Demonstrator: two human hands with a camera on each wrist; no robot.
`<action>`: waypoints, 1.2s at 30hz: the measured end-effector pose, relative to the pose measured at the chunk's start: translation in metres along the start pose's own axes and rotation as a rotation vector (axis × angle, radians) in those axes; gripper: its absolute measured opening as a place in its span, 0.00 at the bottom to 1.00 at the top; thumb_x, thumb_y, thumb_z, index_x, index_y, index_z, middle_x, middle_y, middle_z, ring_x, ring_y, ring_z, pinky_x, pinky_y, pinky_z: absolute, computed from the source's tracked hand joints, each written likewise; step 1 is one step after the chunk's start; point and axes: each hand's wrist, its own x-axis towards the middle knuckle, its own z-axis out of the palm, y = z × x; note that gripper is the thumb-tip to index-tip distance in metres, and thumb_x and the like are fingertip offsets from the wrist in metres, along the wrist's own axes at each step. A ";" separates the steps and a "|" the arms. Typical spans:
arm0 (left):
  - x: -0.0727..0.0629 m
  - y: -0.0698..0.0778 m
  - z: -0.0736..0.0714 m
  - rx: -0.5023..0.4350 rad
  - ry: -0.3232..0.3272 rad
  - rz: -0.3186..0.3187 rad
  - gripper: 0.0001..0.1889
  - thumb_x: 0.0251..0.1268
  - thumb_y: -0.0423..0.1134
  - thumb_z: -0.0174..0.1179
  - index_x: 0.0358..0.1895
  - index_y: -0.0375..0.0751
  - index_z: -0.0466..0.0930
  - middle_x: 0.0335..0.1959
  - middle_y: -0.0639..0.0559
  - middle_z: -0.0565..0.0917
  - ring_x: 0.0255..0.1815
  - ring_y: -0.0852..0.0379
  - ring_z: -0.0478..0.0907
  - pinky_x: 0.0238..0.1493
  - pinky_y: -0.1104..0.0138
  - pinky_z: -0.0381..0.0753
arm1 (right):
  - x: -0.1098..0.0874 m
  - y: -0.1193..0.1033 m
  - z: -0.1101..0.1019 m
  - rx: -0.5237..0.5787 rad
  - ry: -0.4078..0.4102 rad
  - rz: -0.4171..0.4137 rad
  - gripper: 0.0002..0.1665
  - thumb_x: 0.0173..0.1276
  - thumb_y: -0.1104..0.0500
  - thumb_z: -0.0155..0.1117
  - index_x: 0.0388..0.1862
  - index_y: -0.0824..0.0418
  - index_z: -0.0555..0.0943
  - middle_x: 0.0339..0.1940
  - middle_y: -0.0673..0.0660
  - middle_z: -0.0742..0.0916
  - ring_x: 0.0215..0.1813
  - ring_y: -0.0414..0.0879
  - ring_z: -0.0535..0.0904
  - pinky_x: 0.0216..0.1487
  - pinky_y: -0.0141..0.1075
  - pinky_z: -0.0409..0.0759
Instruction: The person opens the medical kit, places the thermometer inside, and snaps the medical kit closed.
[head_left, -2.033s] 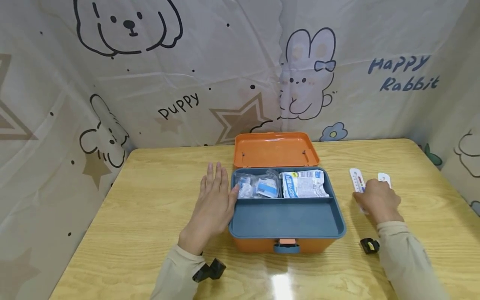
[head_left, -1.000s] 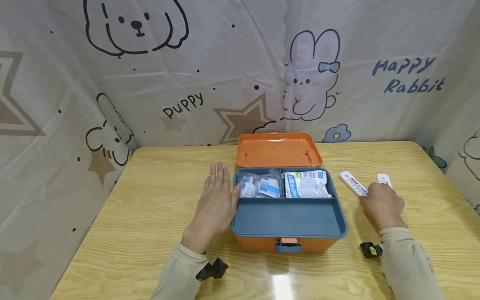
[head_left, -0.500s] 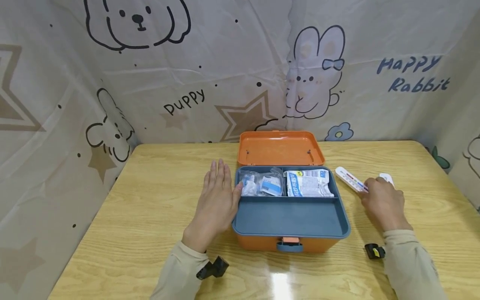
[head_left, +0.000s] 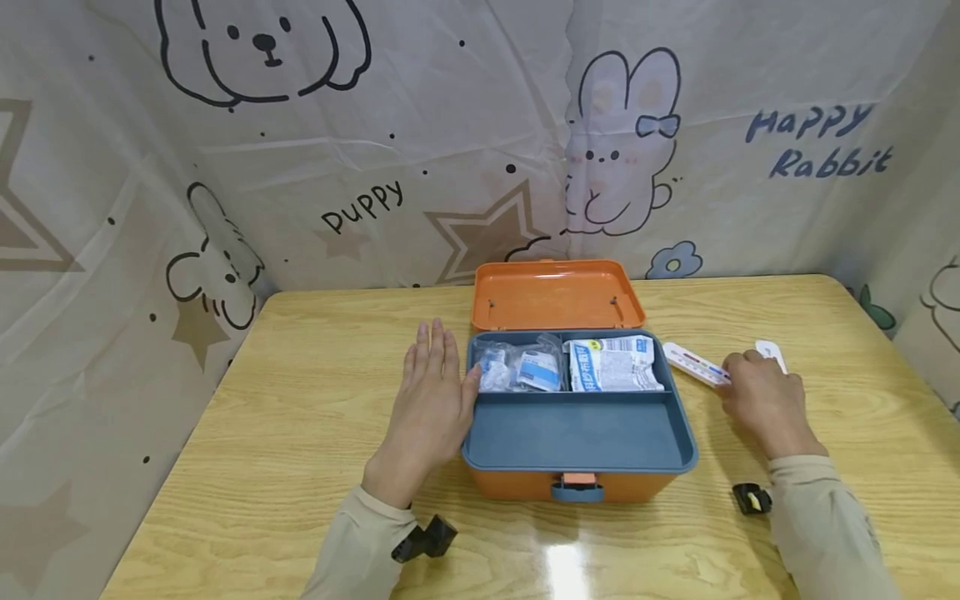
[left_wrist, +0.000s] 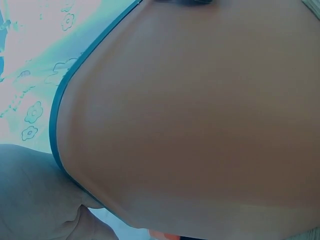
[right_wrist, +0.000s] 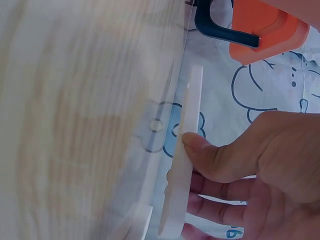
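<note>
My right hand (head_left: 765,402) pinches a slim white plastic strip with a printed scale and coloured marks (head_left: 693,364) between thumb and fingers, right of the first-aid box (head_left: 577,433). In the right wrist view the strip (right_wrist: 182,190) appears edge-on, the thumb on one side. A second white strip (head_left: 770,353) lies just behind that hand, partly covered by it. My left hand (head_left: 429,404) lies with straight fingers along the box's left side, its thumb at the rim. The box is orange with a blue-grey tray and stands with its lid (head_left: 557,296) tipped back.
Inside the tray's back compartments lie clear bags of small items (head_left: 517,369) and a white-blue packet (head_left: 615,364). A blue-grey latch (head_left: 577,490) is on the box front. Behind the wooden table (head_left: 300,450) hangs a printed cloth (head_left: 442,108).
The held strip has swung from nearly upright to a slant, and its far end has moved left toward the box. My left hand keeps its place at the box side.
</note>
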 end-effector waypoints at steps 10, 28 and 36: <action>0.002 0.000 0.000 0.013 0.010 0.014 0.32 0.80 0.48 0.34 0.72 0.22 0.49 0.76 0.31 0.42 0.77 0.39 0.31 0.75 0.50 0.38 | 0.001 0.000 -0.006 -0.018 0.054 -0.035 0.17 0.55 0.70 0.68 0.42 0.77 0.77 0.36 0.72 0.79 0.38 0.69 0.76 0.30 0.61 0.70; 0.001 -0.002 0.003 -0.017 0.014 0.017 0.32 0.80 0.46 0.35 0.72 0.22 0.46 0.76 0.32 0.39 0.77 0.39 0.29 0.75 0.50 0.38 | -0.009 0.004 -0.004 -0.032 0.109 -0.054 0.18 0.51 0.71 0.71 0.41 0.75 0.78 0.35 0.70 0.80 0.37 0.66 0.76 0.31 0.61 0.70; 0.001 0.000 0.003 -0.024 0.013 0.017 0.32 0.80 0.46 0.34 0.72 0.22 0.46 0.76 0.31 0.39 0.77 0.39 0.30 0.75 0.50 0.40 | -0.011 0.007 -0.009 -0.054 0.089 -0.047 0.21 0.50 0.72 0.71 0.43 0.76 0.77 0.37 0.72 0.80 0.38 0.67 0.76 0.32 0.61 0.70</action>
